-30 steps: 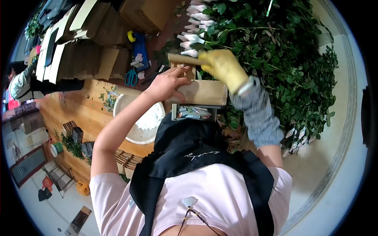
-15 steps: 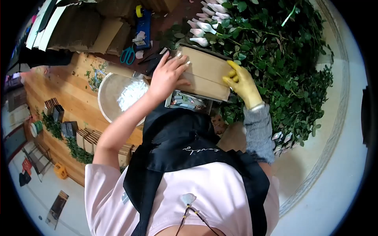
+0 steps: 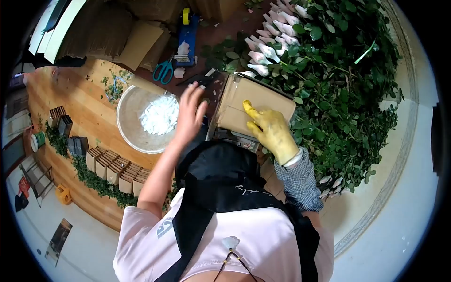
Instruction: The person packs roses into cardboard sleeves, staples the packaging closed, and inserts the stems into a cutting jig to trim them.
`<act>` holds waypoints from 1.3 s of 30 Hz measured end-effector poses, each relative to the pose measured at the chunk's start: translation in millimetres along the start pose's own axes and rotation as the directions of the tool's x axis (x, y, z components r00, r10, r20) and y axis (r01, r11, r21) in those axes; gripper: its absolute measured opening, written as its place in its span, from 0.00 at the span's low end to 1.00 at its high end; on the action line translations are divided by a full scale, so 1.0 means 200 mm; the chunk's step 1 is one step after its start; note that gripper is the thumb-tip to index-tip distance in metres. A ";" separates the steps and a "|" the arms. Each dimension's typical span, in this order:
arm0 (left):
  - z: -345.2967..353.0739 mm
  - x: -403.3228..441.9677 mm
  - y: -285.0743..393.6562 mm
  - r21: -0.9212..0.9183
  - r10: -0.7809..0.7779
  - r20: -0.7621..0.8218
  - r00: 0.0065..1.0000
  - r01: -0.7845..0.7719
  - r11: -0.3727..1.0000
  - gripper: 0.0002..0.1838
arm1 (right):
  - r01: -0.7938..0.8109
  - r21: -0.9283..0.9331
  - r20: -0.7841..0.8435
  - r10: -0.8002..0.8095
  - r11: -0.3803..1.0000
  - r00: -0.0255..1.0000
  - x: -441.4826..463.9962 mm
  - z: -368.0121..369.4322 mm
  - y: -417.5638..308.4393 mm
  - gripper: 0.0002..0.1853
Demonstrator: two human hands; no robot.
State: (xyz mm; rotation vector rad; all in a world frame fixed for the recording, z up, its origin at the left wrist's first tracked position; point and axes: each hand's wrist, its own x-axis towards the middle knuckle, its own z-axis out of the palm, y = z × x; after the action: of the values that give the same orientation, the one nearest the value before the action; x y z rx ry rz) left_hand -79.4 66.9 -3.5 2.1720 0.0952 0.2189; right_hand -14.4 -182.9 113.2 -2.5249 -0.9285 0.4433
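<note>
A flat brown cardboard piece (image 3: 235,101) lies before me at the table's near edge. On its top rests my right hand (image 3: 272,134) in a yellow glove, fingers apart and holding nothing. My bare left hand (image 3: 189,115) is off the cardboard to its left, empty, with the fingers spread. Beyond it lie a black tool (image 3: 199,79) and teal scissors (image 3: 163,72). Pink and white netted flower heads (image 3: 265,51) with leafy stems (image 3: 333,80) are heaped behind and to the right of the cardboard.
A round tub (image 3: 129,136) of small white pieces stands at the left. Cardboard stacks (image 3: 101,35) are at the upper left, beside a blue tape dispenser (image 3: 188,35). Wrapped bundles (image 3: 112,171) line the wooden floor further left.
The cardboard, folded over a second ago, now lies flat. My left hand has come off it to the left, and my gloved right hand has moved from its right edge onto its top.
</note>
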 end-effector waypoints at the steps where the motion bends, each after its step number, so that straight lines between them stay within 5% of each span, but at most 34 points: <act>1: -0.01 0.06 -0.10 0.122 -0.031 0.022 0.999 0.028 0.992 0.30 | 0.000 0.001 0.015 0.000 1.000 1.000 0.02 0.00 -0.01 0.29; 2: -0.02 0.12 -0.19 0.239 -0.065 0.041 0.997 0.053 0.970 0.34 | -0.020 -0.018 0.041 0.021 1.000 0.999 0.03 -0.01 -0.01 0.28; 4: -0.05 0.22 -0.26 0.546 0.008 0.288 0.958 -0.171 0.820 0.44 | -0.051 -0.050 0.088 0.055 0.997 0.995 0.03 -0.04 -0.02 0.28; 8: -0.05 0.36 -0.34 0.541 -0.191 0.392 0.900 -0.058 0.839 0.48 | -0.104 -0.040 0.147 0.109 0.994 0.983 0.04 -0.04 -0.03 0.27; 9: -0.13 0.45 -0.22 0.492 -0.389 0.529 0.754 0.100 0.865 0.41 | -0.121 -0.035 0.152 0.125 0.992 0.980 0.05 -0.04 -0.03 0.28; 10: -0.18 0.46 -0.20 0.492 -0.391 0.534 0.750 0.100 0.865 0.41 | -0.137 -0.030 0.155 0.140 0.990 0.978 0.06 -0.05 -0.04 0.28; 11: -0.22 0.45 -0.19 0.251 -0.466 0.640 0.611 0.406 0.879 0.40 | -0.142 -0.026 0.158 0.145 0.989 0.977 0.06 -0.05 -0.04 0.28; 12: -0.25 0.41 -0.17 0.026 -0.463 0.757 0.462 0.686 0.727 0.39 | -0.134 -0.032 0.160 0.137 0.990 0.978 0.06 -0.06 -0.04 0.28; 14: -0.24 0.21 -0.03 -0.220 -0.151 0.469 0.870 0.280 0.934 0.39 | -0.131 -0.035 0.160 0.135 0.991 0.978 0.07 -0.06 -0.03 0.28; 15: -0.24 0.17 0.09 -0.155 -0.309 0.485 0.818 0.429 0.890 0.40 | -0.137 -0.026 0.148 0.139 0.990 0.979 0.06 -0.05 -0.03 0.28; 16: -0.26 0.14 0.20 -0.035 -0.237 0.367 0.899 0.268 0.963 0.40 | -0.142 -0.019 0.135 0.143 0.990 0.981 0.06 -0.05 -0.03 0.28; 18: -0.32 0.12 0.36 0.431 -0.203 0.399 0.894 0.012 0.902 0.39 | -0.134 -0.012 0.126 0.134 0.991 0.983 0.06 -0.05 -0.03 0.28; 22: -0.30 0.03 0.33 0.349 0.009 0.541 0.841 -0.234 0.907 0.42 | -0.145 0.020 0.111 0.142 0.989 0.984 0.06 -0.03 -0.02 0.27; 24: -0.33 0.07 0.35 0.018 -0.147 0.679 0.719 0.184 0.983 0.41 | -0.147 0.023 0.110 0.144 0.989 0.983 0.05 -0.03 -0.03 0.26; 26: -0.32 0.07 0.40 0.069 -0.133 0.576 0.807 0.114 0.991 0.42 | -0.155 0.016 0.090 0.153 0.988 0.984 0.05 -0.04 -0.02 0.25; 28: -0.32 0.04 0.41 0.477 -0.038 0.292 0.956 -0.111 0.872 0.43 | -0.153 -0.002 0.108 0.153 0.988 0.982 0.04 -0.02 -0.03 0.22; 29: -0.31 0.04 0.40 0.564 -0.021 0.297 0.955 -0.157 0.811 0.43 | -0.157 0.006 0.088 0.156 0.988 0.984 0.04 -0.02 -0.03 0.20; 30: -0.30 0.02 0.39 0.564 -0.020 0.290 0.957 -0.154 0.811 0.43 | -0.151 0.001 0.087 0.150 0.989 0.985 0.03 -0.02 -0.04 0.20; 32: -0.29 0.02 0.35 0.215 -0.209 0.550 0.808 0.105 0.971 0.41 | -0.152 0.040 0.008 0.151 0.988 0.988 0.02 -0.01 -0.04 0.19; 33: -0.28 0.03 0.30 0.065 -0.135 0.570 0.811 0.119 0.991 0.30 | -0.146 0.036 0.004 0.146 0.989 0.989 0.02 0.00 -0.03 0.19; 36: -0.19 0.05 0.22 0.286 -0.339 0.584 0.738 0.204 0.936 0.19 | -0.209 0.150 -0.003 0.211 0.966 0.977 -0.01 0.04 0.02 0.19; 37: -0.15 0.01 0.17 0.290 -0.259 0.491 0.832 0.124 0.949 0.15 | -0.212 0.218 -0.001 0.217 0.953 0.976 -0.01 0.05 0.04 0.19; 39: -0.14 -0.02 0.15 0.259 -0.254 0.471 0.845 0.143 0.955 0.15 | -0.233 0.291 0.023 0.237 0.928 0.971 -0.02 0.05 0.02 0.17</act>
State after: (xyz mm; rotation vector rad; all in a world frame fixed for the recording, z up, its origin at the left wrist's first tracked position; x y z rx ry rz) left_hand -89.4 71.2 35.8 2.3434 0.0499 -0.5028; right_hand -18.7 -185.7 103.8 -2.3672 -0.5104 0.5893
